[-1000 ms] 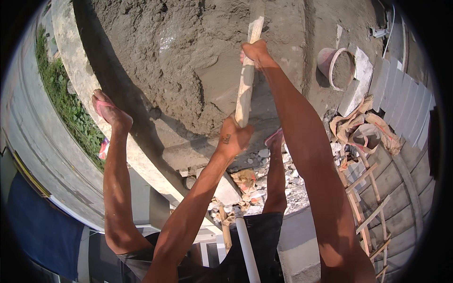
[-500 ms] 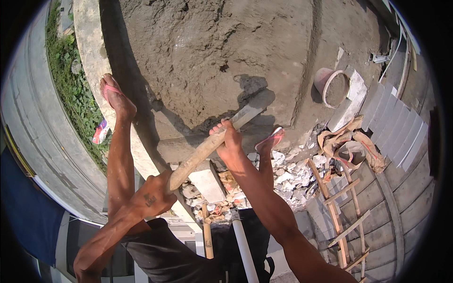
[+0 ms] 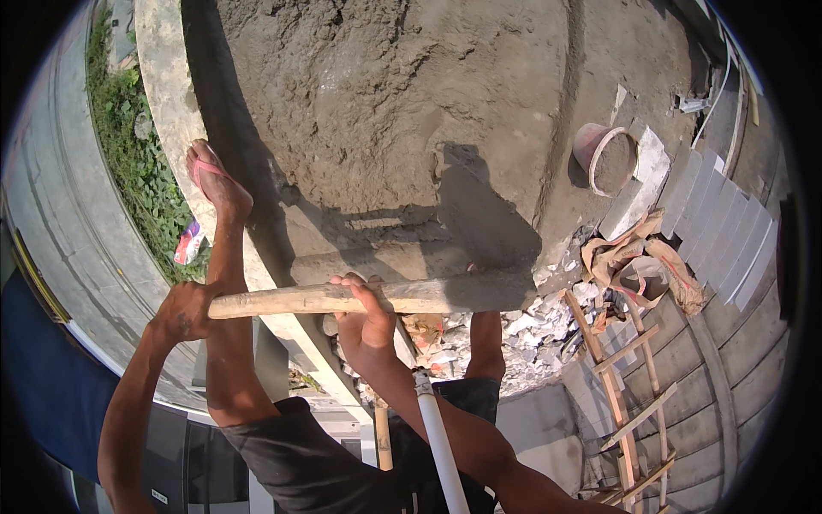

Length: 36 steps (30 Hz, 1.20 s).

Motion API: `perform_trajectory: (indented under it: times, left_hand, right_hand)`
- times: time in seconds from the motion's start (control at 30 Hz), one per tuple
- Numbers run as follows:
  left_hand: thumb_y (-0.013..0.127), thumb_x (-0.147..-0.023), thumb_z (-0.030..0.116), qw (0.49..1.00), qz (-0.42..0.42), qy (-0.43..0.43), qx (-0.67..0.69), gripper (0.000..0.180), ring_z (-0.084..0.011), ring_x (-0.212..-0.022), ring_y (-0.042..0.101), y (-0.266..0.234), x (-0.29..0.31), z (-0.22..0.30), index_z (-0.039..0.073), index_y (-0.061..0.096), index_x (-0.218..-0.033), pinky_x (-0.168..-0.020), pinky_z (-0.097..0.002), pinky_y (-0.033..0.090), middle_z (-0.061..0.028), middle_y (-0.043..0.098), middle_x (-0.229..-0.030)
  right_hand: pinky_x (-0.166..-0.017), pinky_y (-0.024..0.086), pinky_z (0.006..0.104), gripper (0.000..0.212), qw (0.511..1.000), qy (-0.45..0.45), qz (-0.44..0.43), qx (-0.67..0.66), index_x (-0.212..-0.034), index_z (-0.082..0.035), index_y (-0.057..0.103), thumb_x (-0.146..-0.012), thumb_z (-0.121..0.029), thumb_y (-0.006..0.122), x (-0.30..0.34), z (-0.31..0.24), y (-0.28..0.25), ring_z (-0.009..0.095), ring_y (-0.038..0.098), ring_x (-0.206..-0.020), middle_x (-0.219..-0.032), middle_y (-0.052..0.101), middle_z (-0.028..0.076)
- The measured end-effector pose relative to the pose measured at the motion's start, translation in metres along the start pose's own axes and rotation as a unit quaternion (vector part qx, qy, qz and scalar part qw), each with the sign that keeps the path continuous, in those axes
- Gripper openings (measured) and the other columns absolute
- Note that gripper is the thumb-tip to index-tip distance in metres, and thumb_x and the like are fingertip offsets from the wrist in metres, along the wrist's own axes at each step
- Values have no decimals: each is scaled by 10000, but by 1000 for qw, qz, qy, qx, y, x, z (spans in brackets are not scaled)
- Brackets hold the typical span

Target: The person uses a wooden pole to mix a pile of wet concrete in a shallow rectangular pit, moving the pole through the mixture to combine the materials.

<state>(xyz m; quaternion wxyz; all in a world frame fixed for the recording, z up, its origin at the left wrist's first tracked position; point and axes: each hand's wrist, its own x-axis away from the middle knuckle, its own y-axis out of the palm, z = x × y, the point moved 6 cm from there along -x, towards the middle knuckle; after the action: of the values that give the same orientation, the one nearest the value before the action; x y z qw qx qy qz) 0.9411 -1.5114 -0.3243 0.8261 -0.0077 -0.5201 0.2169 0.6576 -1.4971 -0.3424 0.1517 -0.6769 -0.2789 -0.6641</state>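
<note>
A thick, pale wooden shaft [image 3: 334, 299] lies nearly level across my body, widening into shade at its right end. No separate tool head can be made out on it. My left hand [image 3: 186, 312] is closed round its left end. Farther along, my right hand [image 3: 370, 330] grips the shaft near its middle, fingers showing over the top edge. Beyond spreads wet grey mortar [image 3: 360, 111], rough and lumpy, with my shadow falling on its near part. The shaft mostly hides my right foot.
My left foot [image 3: 218, 176], in a pink flip-flop, rests on a pale concrete ledge [image 3: 167, 77] beside plants. To the right are a mortar-filled bucket [image 3: 591, 154], white rubble [image 3: 522, 330], torn paper sacks [image 3: 638, 270] and a wooden ladder [image 3: 612, 385]. A white pipe [image 3: 437, 437] rises near my legs.
The shaft has swung from a steep slant to nearly level, its right end coming down and nearer me. My left hand moved left and up; my right hand moved left and down.
</note>
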Motion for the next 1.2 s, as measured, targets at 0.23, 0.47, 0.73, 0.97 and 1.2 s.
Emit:
perform_trajectory:
  times: [0.23, 0.47, 0.73, 0.97, 1.2]
  left_hand:
    - [631, -712, 97, 986, -45, -34, 156, 422, -507, -855, 645, 89, -102, 133, -103, 545, -1074, -784, -509, 528, -339, 648, -863]
    - [606, -775, 91, 916, 85, -20, 392, 476, -322, -819, 667, 102, -134, 176, -77, 531, -1214, -748, -436, 525, -255, 649, -875]
    - [613, -801, 125, 852, 205, 76, 476, 354, -184, -513, 567, -39, -251, 171, -65, 573, -1097, -488, -354, 458, -119, 610, -711]
    - [627, -788, 193, 765, 182, -98, 610, 337, -283, -703, 634, 31, -248, 175, -122, 606, -905, -617, -395, 478, -210, 625, -744]
    - [645, -785, 184, 811, 188, -154, 532, 373, -267, -644, 676, 69, -189, 198, -124, 585, -987, -573, -403, 509, -206, 658, -708]
  right_hand:
    - [-670, 496, 413, 151, 989, 33, 95, 105, -814, -62, 488, -885, -123, 607, -201, -86, -18, 207, 500, -636, -742, 468, 51]
    - [-474, 442, 357, 93, 928, -102, 70, 351, -826, -38, 488, -861, -60, 572, -188, -155, 46, 179, 483, -536, -711, 454, 61]
    - [-491, 555, 381, 599, 776, -398, 10, 490, -1313, 99, 206, -873, -53, 583, -233, -269, 252, 237, 610, -618, -878, 561, 208]
    - [-508, 577, 377, 706, 699, -233, -16, 676, -1359, 159, 133, -869, -36, 603, -323, -196, 215, 247, 645, -649, -961, 585, 264]
    - [-432, 531, 362, 194, 771, -169, 10, 614, -960, 101, 517, -862, -35, 615, -278, -173, 138, 210, 595, -536, -677, 565, 123]
